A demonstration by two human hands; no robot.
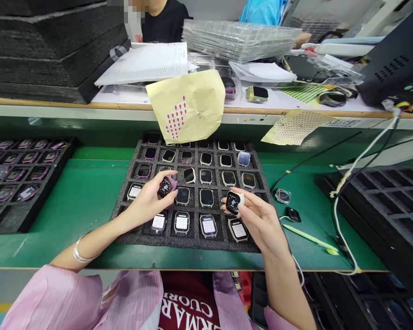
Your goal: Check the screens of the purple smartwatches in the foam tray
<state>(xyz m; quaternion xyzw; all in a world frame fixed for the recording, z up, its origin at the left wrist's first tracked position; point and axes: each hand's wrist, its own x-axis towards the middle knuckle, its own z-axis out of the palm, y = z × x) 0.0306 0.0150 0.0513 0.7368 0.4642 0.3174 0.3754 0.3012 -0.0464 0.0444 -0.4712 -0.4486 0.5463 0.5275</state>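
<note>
A black foam tray (pixel 192 243) with rows of square watch cases lies in the middle of the green table. Over its left part, my left hand (pixel 149 201) holds a purple watch case (pixel 166 185) between thumb and fingers, its screen lit. My right hand (pixel 261 217) grips a white watch case (pixel 233 202) above the tray's right side, and that screen is lit too. In the front row of the tray, several watches, such as a white one (pixel 208 226), show bright white screens. Most screens farther back are dark.
Another foam tray (pixel 37 201) of purple cases lies at the left, stacked trays (pixel 382 201) at the right. A green pen (pixel 311 238), a black charger (pixel 292 214) and cables are right of the middle tray. Yellow sticker sheets (pixel 206 110) hang from the shelf. Two people are beyond it.
</note>
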